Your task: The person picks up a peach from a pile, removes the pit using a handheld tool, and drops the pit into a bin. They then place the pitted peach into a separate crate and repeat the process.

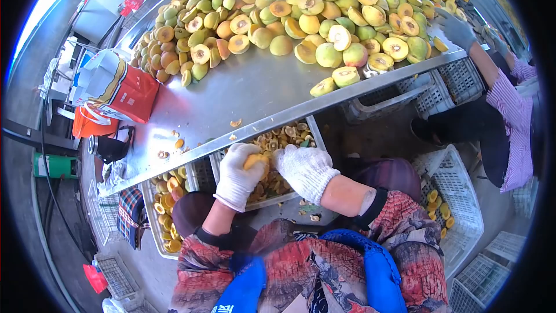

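- At far left, a red bag (132, 95) stood by the tabletop (220, 101).
- Below it, a crate (149, 214) held yellow fruit halves (168, 200).
- Mid-view, the gloved left hand (238, 177) gripped a yellow fruit (256, 165) over a scrap crate (317, 133).
- Just beside, the gloved right hand (306, 173) curled inward; whether it pinched anything, I could not tell.
- Rightmost, a co-worker's hand (456, 30) was at the fruit heap (278, 11).

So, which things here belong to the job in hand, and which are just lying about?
Seemingly part of the job:
yellow fruit in the left hand
pile of halved fruit
metal table
crate of scraps

Apparently just lying about:
red bag
orange bag
plaid bag
green bin
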Demonstrator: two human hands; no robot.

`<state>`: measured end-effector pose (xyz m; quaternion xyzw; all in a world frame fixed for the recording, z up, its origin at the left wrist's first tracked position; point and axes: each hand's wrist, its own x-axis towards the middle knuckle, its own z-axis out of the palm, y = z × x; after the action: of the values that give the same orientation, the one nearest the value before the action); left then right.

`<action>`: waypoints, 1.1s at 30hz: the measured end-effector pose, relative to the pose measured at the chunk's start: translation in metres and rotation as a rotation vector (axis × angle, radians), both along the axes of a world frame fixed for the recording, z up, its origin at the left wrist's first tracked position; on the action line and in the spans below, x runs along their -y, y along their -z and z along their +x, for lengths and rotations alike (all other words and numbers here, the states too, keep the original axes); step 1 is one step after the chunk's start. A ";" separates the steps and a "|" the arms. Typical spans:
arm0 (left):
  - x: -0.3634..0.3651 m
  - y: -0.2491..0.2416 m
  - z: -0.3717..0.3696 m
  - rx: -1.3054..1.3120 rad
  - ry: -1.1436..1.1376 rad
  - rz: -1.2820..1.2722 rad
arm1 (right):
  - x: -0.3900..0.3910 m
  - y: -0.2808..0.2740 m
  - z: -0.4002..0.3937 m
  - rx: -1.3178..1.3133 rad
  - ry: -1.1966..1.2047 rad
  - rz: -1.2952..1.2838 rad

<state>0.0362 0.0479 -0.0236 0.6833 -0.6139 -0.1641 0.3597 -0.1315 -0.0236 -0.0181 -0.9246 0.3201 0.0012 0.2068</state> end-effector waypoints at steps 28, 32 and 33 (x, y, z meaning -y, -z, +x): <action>0.070 -0.020 -0.029 -1.463 -0.271 -0.175 | 0.021 0.016 0.001 0.965 0.275 0.308; 0.070 -0.029 -0.033 -1.523 -0.238 -0.147 | 0.017 -0.003 -0.013 0.714 0.255 0.413; 0.071 -0.023 -0.033 -1.444 -0.218 -0.146 | 0.015 0.007 -0.010 0.717 0.240 0.314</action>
<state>0.0036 -0.0227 -0.0006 0.4362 -0.1618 -0.4955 0.7335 -0.1416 -0.0381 -0.0254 -0.7797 0.3293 -0.2962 0.4426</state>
